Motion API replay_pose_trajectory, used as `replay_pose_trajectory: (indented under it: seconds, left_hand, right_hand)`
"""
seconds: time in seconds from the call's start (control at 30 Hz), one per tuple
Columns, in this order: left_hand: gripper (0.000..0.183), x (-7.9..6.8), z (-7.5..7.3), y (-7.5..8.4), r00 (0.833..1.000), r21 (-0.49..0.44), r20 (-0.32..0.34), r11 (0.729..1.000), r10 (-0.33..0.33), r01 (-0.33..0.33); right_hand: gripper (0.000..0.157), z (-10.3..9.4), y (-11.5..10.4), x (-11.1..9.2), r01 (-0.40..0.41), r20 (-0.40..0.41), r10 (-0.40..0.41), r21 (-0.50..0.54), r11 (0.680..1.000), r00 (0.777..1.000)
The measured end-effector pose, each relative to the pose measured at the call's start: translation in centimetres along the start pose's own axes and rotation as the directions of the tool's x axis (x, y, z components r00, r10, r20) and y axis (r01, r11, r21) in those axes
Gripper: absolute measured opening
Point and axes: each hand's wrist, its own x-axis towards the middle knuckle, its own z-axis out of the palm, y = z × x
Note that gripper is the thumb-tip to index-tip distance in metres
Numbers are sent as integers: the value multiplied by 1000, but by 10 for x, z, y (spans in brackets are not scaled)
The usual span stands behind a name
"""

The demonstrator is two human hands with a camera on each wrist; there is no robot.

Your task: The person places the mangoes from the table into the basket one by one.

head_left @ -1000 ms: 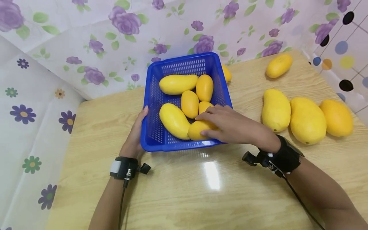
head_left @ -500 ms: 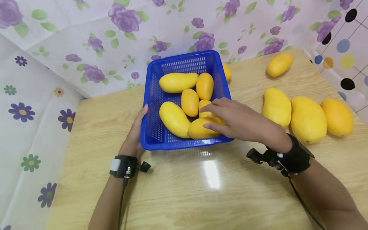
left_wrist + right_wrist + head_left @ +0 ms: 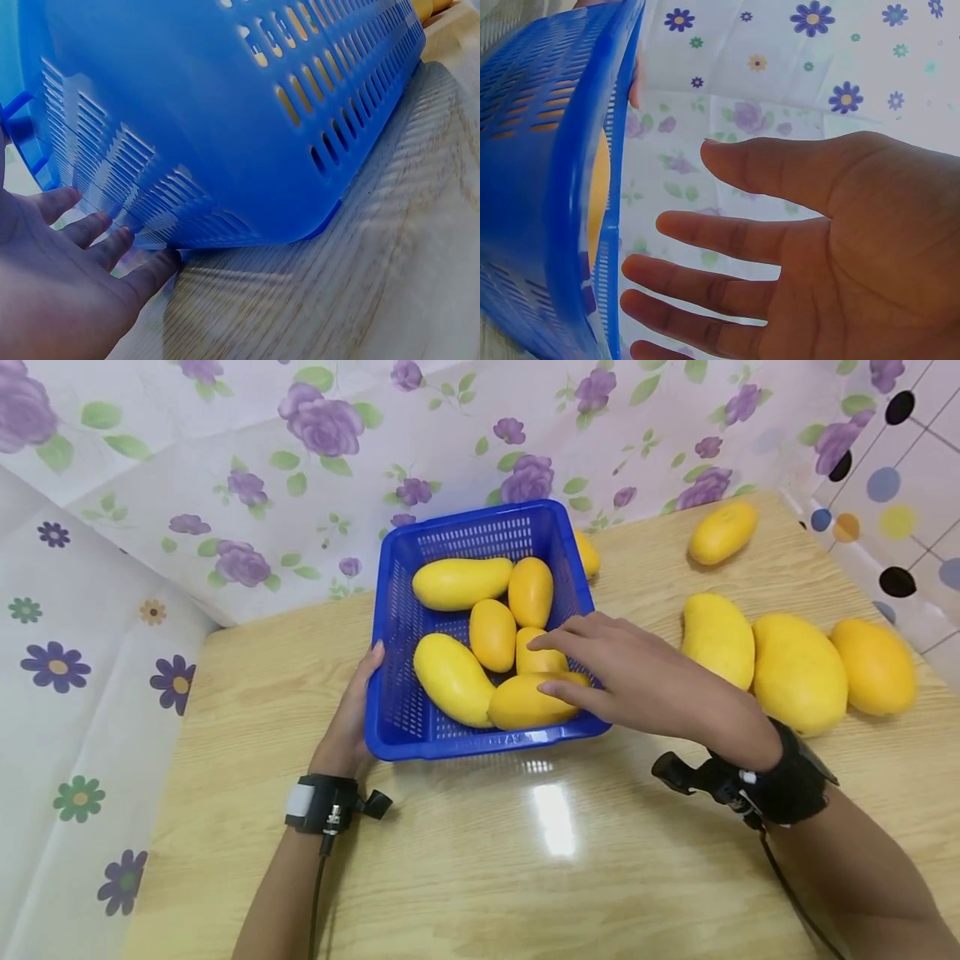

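A blue plastic basket (image 3: 480, 745) with slotted walls stands on the table and holds several yellow mangoes. My left hand (image 3: 348, 718) is against the basket's left side; the left wrist view shows its extended fingers (image 3: 154, 274) touching the slotted wall. Over the basket's right front corner hovers my right hand (image 3: 637, 681), holding nothing. In the right wrist view its fingers (image 3: 720, 289) are spread and apart from the basket. Just below that hand lie a front mango (image 3: 528, 702) and a partly covered mango (image 3: 536, 652).
To the right of the basket, a curved mango (image 3: 716, 639), a large mango (image 3: 798, 672) and an orange-yellow mango (image 3: 873, 667) sit in a row. Another mango (image 3: 723, 532) lies farther back. One more mango (image 3: 587, 556) is partly hidden behind the basket. Flowered sheeting (image 3: 420, 435) hangs behind the table.
My right hand has let go of the front mango and drawn up and to the right. The mango stays in the basket. My left hand keeps its place at the basket's side.
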Motion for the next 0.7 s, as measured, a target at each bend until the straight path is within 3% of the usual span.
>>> replay_pose_trajectory:
  seconds: [0.53,0.7]
  left_hand:
    - [64,1,-2,-8,998,-34,51,999,39,-38]
    - [64,-1,-3,-5,999,-26,31,999,32,-31]
  right_hand:
    - [52,-15,5,-20,-87,-11,88,25,996,996]
    - [52,-13,7,-26,-96,-9,96,0,995,995]
